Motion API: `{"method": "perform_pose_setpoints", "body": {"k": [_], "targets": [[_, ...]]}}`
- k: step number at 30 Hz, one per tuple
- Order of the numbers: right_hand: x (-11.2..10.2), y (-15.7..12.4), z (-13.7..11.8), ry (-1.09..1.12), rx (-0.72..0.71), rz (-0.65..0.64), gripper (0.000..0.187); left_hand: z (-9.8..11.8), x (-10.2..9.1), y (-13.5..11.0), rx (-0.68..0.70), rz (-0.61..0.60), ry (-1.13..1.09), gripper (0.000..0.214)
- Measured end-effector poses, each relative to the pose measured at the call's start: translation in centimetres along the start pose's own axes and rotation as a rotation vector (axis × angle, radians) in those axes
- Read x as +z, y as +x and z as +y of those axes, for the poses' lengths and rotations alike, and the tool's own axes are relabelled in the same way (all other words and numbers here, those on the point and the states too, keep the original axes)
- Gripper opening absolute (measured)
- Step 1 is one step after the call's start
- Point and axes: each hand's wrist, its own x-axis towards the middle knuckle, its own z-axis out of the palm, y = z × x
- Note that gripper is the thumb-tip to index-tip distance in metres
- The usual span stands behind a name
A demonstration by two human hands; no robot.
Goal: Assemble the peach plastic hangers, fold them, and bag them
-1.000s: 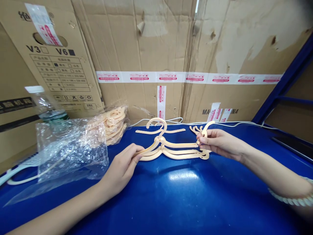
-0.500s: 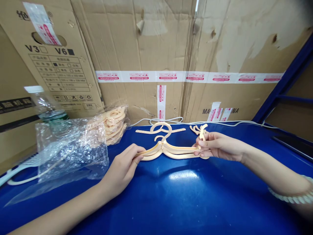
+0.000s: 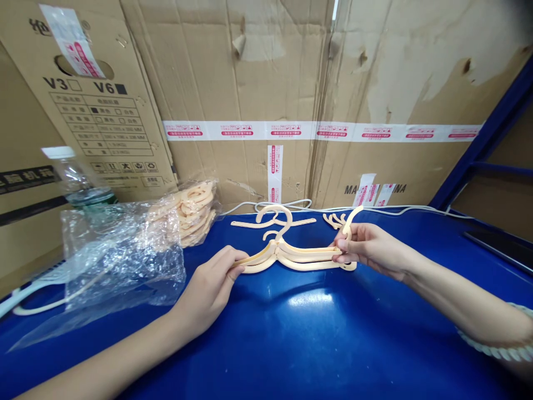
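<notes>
A cream plastic clothes hanger [image 3: 306,253] lies at the middle, just over another like it [image 3: 302,266], their hooks pointing away from me. My left hand [image 3: 216,278] is closed, pinching the upper hanger's left end between thumb and fingers. At its right end, my right hand [image 3: 366,250] is closed on a small curved cream piece [image 3: 353,218] that sticks up above the fingers. Whether this piece is joined to the hanger is hidden by my fingertips. Behind lies a single hanger [image 3: 302,222], and several small curved pieces [image 3: 333,220] rest near my right hand.
At the left are a clear bag of cream hangers [image 3: 195,211], a crumpled plastic bag [image 3: 125,266] and a bottle [image 3: 75,178]. Cardboard [image 3: 250,83] stands behind the blue tabletop [image 3: 291,344]. A white cable [image 3: 400,210] runs along the back; a dark flat device [image 3: 499,250] lies right.
My right hand has turned slightly, and the curved piece in it now leans further right. The upper hanger's hook has risen a little. My left hand keeps its pinch.
</notes>
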Motion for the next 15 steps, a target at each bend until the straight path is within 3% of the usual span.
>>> {"method": "perform_pose_setpoints", "body": {"k": [6, 10, 15], "targets": [[0.5, 0.0, 0.1, 0.047, -0.020, 0.099, 0.041, 0.1, -0.1, -0.1, -0.043, 0.017, 0.036, 0.017], [0.8, -0.1, 0.3, 0.079, -0.095, 0.076, 0.036, 0.1, -0.2, -0.1, -0.037, 0.036, 0.065, 0.011], [-1.0, 0.3, -0.3, 0.149, -0.195, 0.059, 0.029, 0.2, -1.1, 0.4, -0.017, 0.030, 0.137, 0.013]]}}
